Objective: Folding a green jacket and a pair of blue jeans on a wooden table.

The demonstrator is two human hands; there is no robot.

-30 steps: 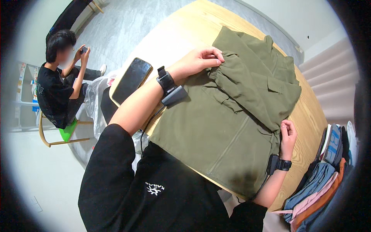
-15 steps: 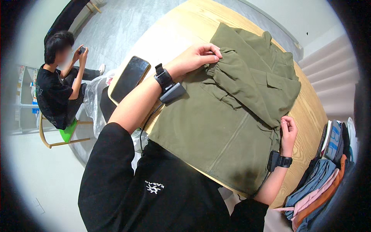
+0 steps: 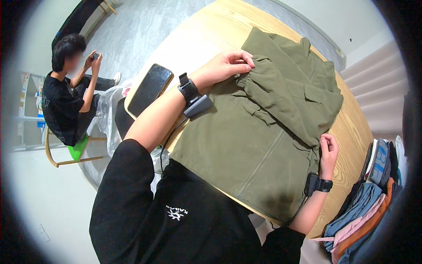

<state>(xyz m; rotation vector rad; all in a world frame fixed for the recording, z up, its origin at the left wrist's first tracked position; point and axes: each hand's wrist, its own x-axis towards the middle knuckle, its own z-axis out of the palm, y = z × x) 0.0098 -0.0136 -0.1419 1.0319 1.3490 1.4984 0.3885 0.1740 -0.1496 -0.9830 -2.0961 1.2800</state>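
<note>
An olive-green jacket [image 3: 237, 149] lies spread over the round wooden table, its front closure running slantwise and one sleeve folded across the body. At that sleeve's gathered cuff [image 3: 244, 79], my left hand [image 3: 231, 66] is closed, with thumb and forefinger pinching the cloth. My right hand [image 3: 329, 152] rests at the jacket's right edge, fingers curled in and closed on the fabric there. Its fingertips partly hide the bit of cloth they hold. Each wrist wears a black strap with a small dark device.
A dark phone [image 3: 150, 91] lies left of my left forearm on the wooden table [image 3: 193, 33]. Folded clothes [image 3: 365, 198] are stacked at the right. Clear plastic [image 3: 107, 108] hangs by the table's left edge. Beyond it, a seated person [image 3: 66, 101] holds a small dark object.
</note>
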